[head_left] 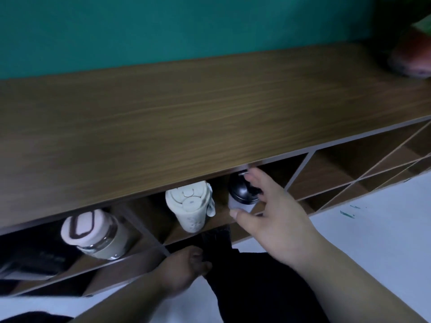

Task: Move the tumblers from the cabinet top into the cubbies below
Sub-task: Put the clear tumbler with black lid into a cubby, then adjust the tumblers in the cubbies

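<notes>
The wooden cabinet top (186,108) is bare across most of its length. Three tumblers stand in the top row of cubbies. A glass tumbler with a pink lid (93,234) is in the left cubby. A cream tumbler (190,206) and a clear tumbler with a black lid (242,192) share the cubby to its right. My right hand (275,213) wraps the black-lidded tumbler, thumb on its body and fingers over the lid. My left hand (184,269) hangs lower, fingers curled against dark cloth (245,276); whether it grips the cloth is unclear.
A blurred reddish object (412,57) sits at the cabinet top's far right, against the teal wall. More cubbies (326,176), some with diagonal dividers, open to the right. Dark items fill the lower left cubby (35,259). The floor (373,217) is pale with small teal marks.
</notes>
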